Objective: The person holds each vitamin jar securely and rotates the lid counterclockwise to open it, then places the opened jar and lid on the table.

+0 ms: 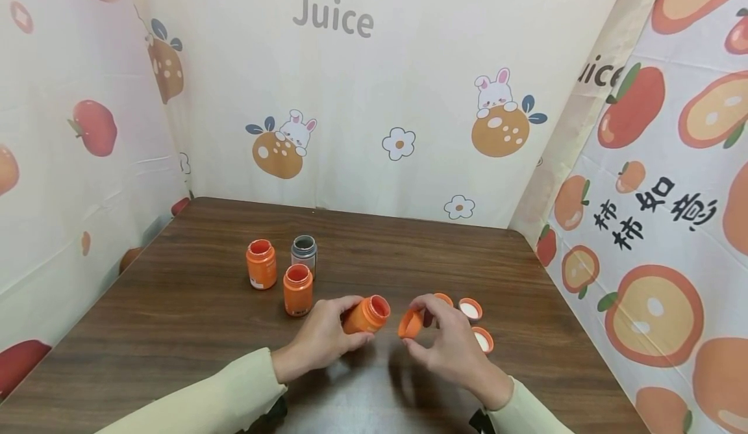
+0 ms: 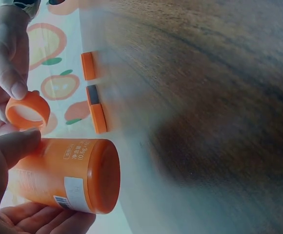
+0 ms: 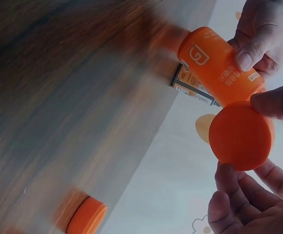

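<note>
An uncapped orange bottle [image 1: 367,316] is in my left hand [image 1: 327,336], tilted so its mouth points right and up. In the left wrist view the bottle's base and a white barcode label show. My right hand [image 1: 447,340] pinches an orange cap [image 1: 410,324] between thumb and fingers, just right of the bottle's mouth and apart from it. The right wrist view shows the cap's smooth round top [image 3: 241,135] beside the bottle [image 3: 222,63].
Two open orange bottles [image 1: 261,265] [image 1: 299,291] and an open grey bottle [image 1: 304,252] stand left on the brown wooden table [image 1: 193,330]. Three caps lie near my right hand: one [image 1: 470,309] with white inside, another [image 1: 482,340], and a partly hidden one [image 1: 443,299]. Printed curtains hang behind.
</note>
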The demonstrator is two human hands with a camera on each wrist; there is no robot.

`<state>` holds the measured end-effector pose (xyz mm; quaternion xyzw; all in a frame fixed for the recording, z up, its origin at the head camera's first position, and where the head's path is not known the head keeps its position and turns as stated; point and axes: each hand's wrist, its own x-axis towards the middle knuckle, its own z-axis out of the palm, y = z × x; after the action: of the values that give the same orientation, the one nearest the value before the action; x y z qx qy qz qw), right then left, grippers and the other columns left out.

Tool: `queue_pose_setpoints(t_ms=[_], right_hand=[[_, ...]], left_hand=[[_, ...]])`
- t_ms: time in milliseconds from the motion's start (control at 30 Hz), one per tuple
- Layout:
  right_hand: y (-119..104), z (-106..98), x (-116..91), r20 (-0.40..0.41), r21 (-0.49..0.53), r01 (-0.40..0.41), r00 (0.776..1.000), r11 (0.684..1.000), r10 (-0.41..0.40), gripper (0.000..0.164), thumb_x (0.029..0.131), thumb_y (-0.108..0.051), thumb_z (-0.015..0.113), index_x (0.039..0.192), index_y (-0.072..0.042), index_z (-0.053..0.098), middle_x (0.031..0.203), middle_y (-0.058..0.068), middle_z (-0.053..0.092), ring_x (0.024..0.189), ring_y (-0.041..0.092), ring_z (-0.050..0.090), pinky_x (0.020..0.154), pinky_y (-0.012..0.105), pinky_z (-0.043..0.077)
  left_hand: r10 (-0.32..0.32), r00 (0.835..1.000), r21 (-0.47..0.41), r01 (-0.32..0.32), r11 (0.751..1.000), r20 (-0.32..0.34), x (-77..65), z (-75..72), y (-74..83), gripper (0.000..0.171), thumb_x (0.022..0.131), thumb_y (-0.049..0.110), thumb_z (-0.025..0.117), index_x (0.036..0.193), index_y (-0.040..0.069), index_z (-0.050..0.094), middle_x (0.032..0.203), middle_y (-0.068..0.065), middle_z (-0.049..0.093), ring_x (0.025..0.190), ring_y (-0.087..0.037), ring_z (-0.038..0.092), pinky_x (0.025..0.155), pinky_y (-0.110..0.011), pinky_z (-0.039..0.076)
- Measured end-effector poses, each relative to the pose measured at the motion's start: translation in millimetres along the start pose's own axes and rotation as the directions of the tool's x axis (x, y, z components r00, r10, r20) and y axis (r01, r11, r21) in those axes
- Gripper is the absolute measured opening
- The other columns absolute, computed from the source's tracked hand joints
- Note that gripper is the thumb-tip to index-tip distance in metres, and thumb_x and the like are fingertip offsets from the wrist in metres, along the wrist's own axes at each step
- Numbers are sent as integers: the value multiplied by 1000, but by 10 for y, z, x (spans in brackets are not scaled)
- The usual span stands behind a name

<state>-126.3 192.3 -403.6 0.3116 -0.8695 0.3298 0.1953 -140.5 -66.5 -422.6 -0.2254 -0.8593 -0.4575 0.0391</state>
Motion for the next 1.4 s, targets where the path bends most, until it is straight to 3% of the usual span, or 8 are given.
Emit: queue_pose_setpoints(t_ms=[333,667,833,1100,1400], right_hand=[[24,-19,-55,-31,-79,-123,992,989,121,50,61,-13,97,98,-15,63,79,-9,57,71,13,54,63,21,44],[89,-61,-122,-82,-149,-235,971,961,225,51,57,-15,100,91,-16,63,69,-4,53,69,15,49,59,23,40],[120,-84,-147,-119,-198,-261,963,945,242,52,54,-18,102,85,-18,60,64,-6,51,62,5,44,56,24,38],[140,-141,-177,-66,-263,-405,913,876,402,49,58,-28,101,80,-19,58,65,-4,54,58,8,45,55,27,38],[234,-156,-217,-34,-314,-454,883,834,468,47,62,-28,99,81,-16,57,67,-6,56,58,13,47,55,33,40]], left_hand=[[-30,999,-28,29,999,-38,3,13,4,51,78,19,91,121,6,67,105,0,73,89,-13,66,83,-47,56],[-48,998,-50,46,998,-47,11,8,0,51,79,20,91,122,7,66,106,0,73,90,-13,66,85,-48,56],[-48,997,-50,45,998,-60,10,11,0,51,78,19,91,122,6,66,106,0,73,89,-14,66,83,-47,56],[-59,997,-58,55,997,-55,19,4,4,51,79,18,90,122,5,66,107,-2,73,91,-16,66,84,-47,56],[-69,996,-63,65,996,-60,17,9,5,51,79,19,90,122,6,66,108,-2,73,92,-15,66,86,-48,56]])
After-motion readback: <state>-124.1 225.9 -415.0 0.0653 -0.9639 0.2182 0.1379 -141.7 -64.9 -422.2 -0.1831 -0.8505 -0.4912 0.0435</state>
